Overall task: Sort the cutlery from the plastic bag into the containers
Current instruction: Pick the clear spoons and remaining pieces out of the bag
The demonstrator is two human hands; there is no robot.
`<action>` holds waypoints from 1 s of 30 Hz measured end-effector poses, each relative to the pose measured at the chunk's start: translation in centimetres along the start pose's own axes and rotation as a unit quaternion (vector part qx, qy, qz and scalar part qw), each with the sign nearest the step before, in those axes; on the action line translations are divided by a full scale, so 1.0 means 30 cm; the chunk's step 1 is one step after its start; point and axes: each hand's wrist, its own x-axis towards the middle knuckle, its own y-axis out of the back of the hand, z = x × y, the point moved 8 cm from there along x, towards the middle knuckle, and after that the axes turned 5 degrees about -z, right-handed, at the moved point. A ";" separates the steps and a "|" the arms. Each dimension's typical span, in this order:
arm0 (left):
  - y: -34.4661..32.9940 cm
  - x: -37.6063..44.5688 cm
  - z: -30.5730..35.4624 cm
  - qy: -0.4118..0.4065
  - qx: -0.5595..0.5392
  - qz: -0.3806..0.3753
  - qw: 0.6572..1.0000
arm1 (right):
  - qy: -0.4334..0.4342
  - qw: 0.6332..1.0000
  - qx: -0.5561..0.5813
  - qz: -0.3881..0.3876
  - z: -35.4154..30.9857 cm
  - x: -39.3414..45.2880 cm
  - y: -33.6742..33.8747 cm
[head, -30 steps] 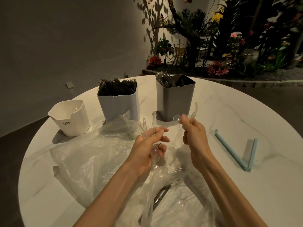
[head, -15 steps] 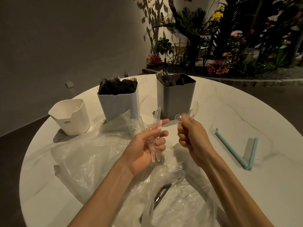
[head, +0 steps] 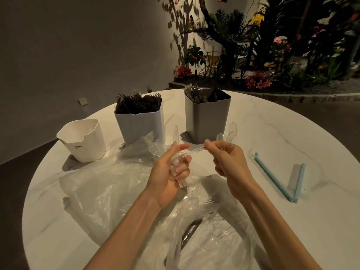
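My left hand (head: 171, 172) grips a bundle of clear plastic cutlery (head: 180, 180), handles sticking out below the fist. My right hand (head: 229, 162) holds clear plastic spoons (head: 230, 131), bowls pointing up past the fingers. One clear handle (head: 196, 150) spans between both hands' fingertips. The crumpled clear plastic bag (head: 109, 184) lies under my arms with a dark metal piece (head: 190, 232) and clear cutlery inside. Behind stand a white container (head: 83, 141), a light container (head: 140, 123) full of dark forks and a grey container (head: 207, 115) with cutlery.
A light blue bag clip (head: 280, 180) lies open on the right of the round white marble table (head: 292, 133). Plants and flowers fill the background at the right. The table edge curves away on both sides.
My hands have drawn together. A clear piece now bridges the fingertips of both hands, and my left hand has curled tighter round its bundle.
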 end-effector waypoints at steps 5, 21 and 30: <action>0.056 -0.009 0.072 -0.083 0.122 0.078 0.986 | 0.043 0.949 -0.304 -0.069 -0.015 -0.008 -0.032; -0.002 -0.016 0.034 0.005 -0.008 -0.020 1.000 | 0.010 0.992 0.021 -0.122 -0.020 -0.045 -0.124; -0.044 -0.022 0.013 -0.001 0.104 -0.051 0.993 | 0.079 0.990 -0.086 -0.074 -0.024 -0.055 -0.135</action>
